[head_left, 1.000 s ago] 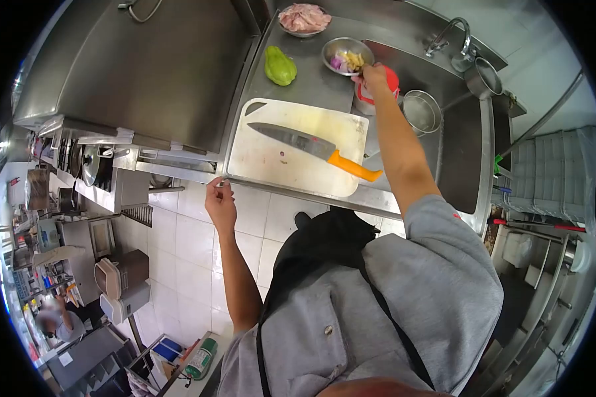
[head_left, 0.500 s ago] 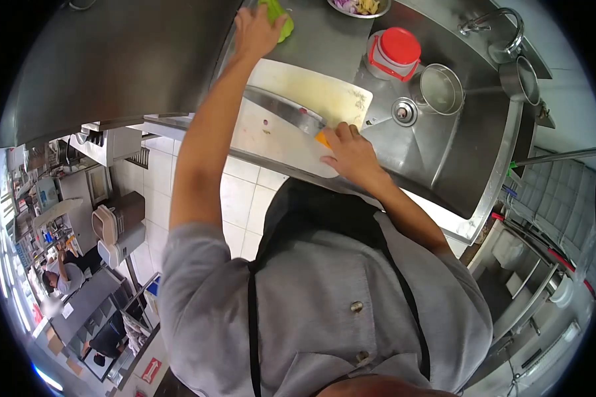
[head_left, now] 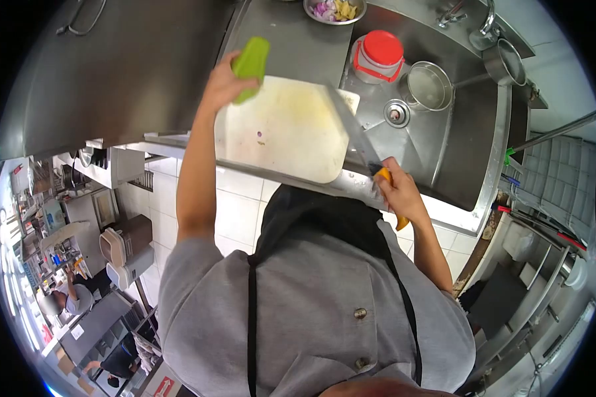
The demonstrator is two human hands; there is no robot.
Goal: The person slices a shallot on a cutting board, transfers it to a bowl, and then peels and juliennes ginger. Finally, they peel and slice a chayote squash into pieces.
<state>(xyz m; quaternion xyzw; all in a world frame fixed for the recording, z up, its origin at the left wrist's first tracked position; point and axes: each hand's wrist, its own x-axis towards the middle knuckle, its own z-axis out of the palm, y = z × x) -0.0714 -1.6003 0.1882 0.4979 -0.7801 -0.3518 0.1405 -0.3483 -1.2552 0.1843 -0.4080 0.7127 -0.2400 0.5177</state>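
At left: left hand (head_left: 226, 81), fingers and thumb wrapped around a bright-green, pear-shaped vegetable (head_left: 253, 61), just brought from the grey steel counter (head_left: 304, 53) to the far left corner of a white, rectangular cutting board (head_left: 285, 132). At right: right hand (head_left: 402, 192), closed on the orange handle of a long steel knife (head_left: 359, 135), just lifted off the board; blade blurred, slanting across the right edge, contact indiscernible. Consequence: vegetable and knife now both in hand. Farther right: steel sink (head_left: 470, 145).

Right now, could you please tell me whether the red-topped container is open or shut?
The container is shut; its red lid covers the top.
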